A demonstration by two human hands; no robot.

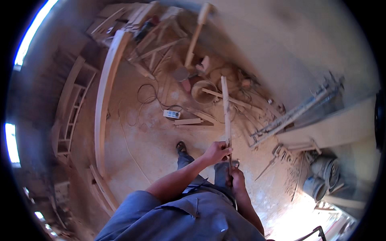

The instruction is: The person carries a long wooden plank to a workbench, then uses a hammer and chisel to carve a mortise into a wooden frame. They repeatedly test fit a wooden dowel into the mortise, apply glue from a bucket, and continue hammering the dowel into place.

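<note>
A long, narrow wooden strip (226, 108) stretches away from me, its far end above the cluttered floor. My left hand (216, 154) is closed around it near its lower part, with the thumb across the wood. Closer to my body, my right hand (236, 177) grips a thin dark length (230, 162) that lines up with the strip. Whether this is the strip's own end or a separate piece, I cannot tell. The fingers of the right hand are partly in shadow.
A long thick beam (107, 96) extends along the left, beside a wooden frame (74, 108). Ahead lie a white power strip (171, 114), cable, a round bucket (204, 92) and loose boards (189, 121). Metal clamps (295, 112) lean at right, near grey buckets (315, 188).
</note>
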